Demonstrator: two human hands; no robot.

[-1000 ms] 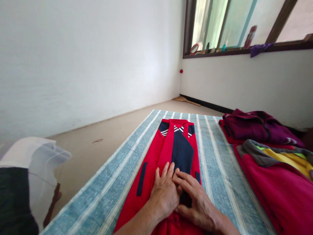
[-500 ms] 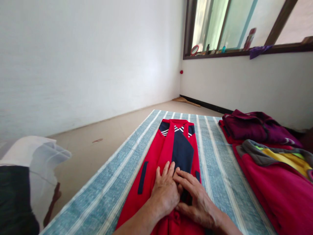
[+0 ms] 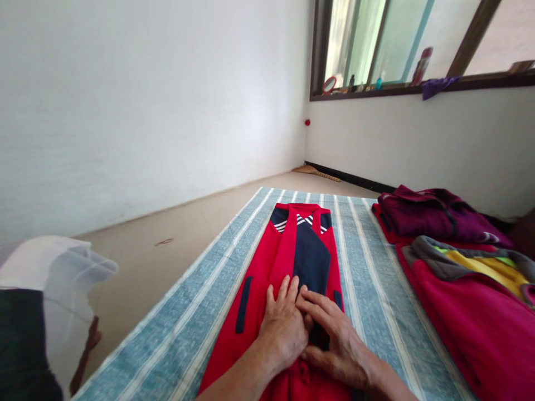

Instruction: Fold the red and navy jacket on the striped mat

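Note:
A red polo shirt with a navy panel (image 3: 311, 262) lies folded lengthwise on a blue-and-white striped mat (image 3: 370, 289), its striped collar at the far end. Navy-trimmed slits show along its sides. My left hand (image 3: 283, 328) rests palm down on the shirt's middle, fingers spread a little. Close beside it, my right hand (image 3: 334, 345) lies across the navy panel, fingertips almost touching my left hand. Neither hand grips the cloth. The near end of the shirt is partly hidden under my forearms.
Folded clothes lie right of the mat: a maroon garment (image 3: 438, 214) and a magenta fleece with grey and yellow parts (image 3: 472, 317). White fabric over something dark (image 3: 54, 278) sits at lower left. A broom (image 3: 315, 170) lies by the far wall, beneath a window ledge (image 3: 418, 92).
My hands stay almost still on the shirt. The whole view has shifted slightly with my head.

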